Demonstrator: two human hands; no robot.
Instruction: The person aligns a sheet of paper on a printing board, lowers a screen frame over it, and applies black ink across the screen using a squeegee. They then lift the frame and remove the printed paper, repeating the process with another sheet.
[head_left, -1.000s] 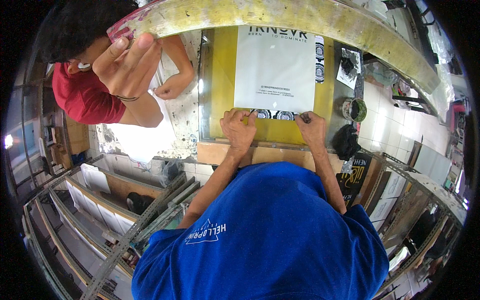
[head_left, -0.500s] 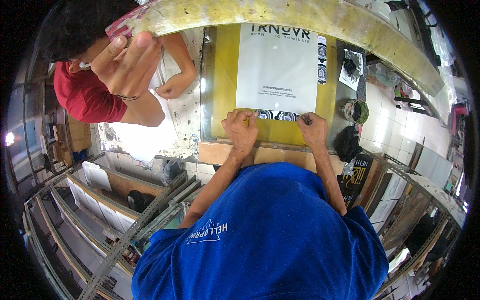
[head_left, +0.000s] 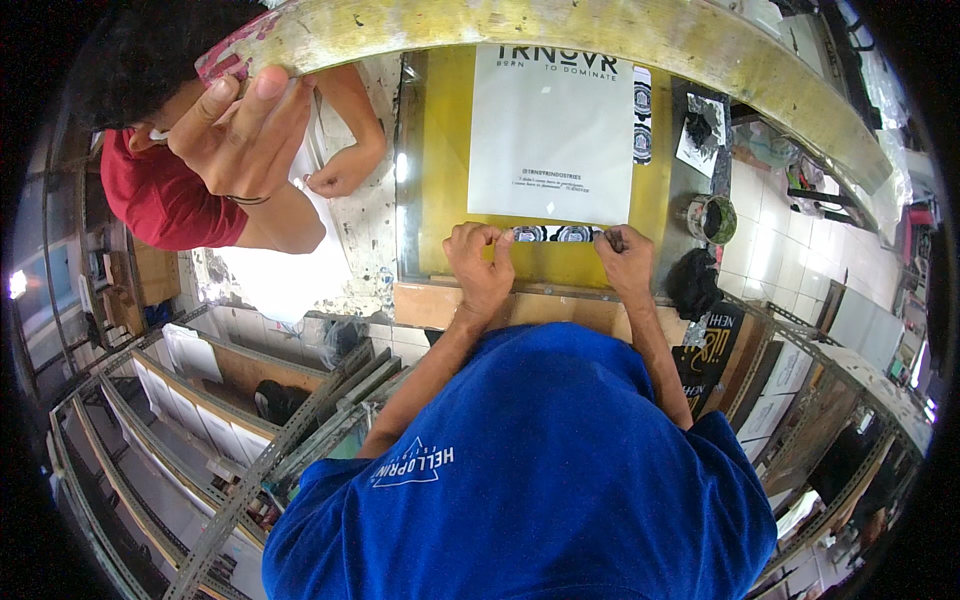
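Observation:
A narrow strip of sticker film (head_left: pixel 555 234), printed with black-and-white round badges, lies stretched between my two hands. My left hand (head_left: pixel 480 262) pinches its left end between thumb and fingers. At the other end, my right hand (head_left: pixel 627 258) is closed in a similar pinch. Just beyond the strip, a white sheet with black print (head_left: pixel 550 130) rests flat on the yellow screen panel (head_left: pixel 445 170). A thin band of yellow shows between sheet and strip. Another badge strip (head_left: pixel 642 120) runs along the sheet's right edge.
Overhead, a co-worker's hand (head_left: pixel 240 130) touches a yellow-stained wooden bar (head_left: pixel 520 25). A stained metal can (head_left: pixel 712 218), a black crumpled cloth (head_left: pixel 693 283) and an ink-smeared paper (head_left: pixel 703 135) are at the right. A wooden frame edge (head_left: pixel 560 308) runs along my side; racks stand lower left.
The strip has come slightly away from the sheet's near edge, so more yellow shows between them. Both hands keep their pinch. The overhead bar has shifted slightly in view.

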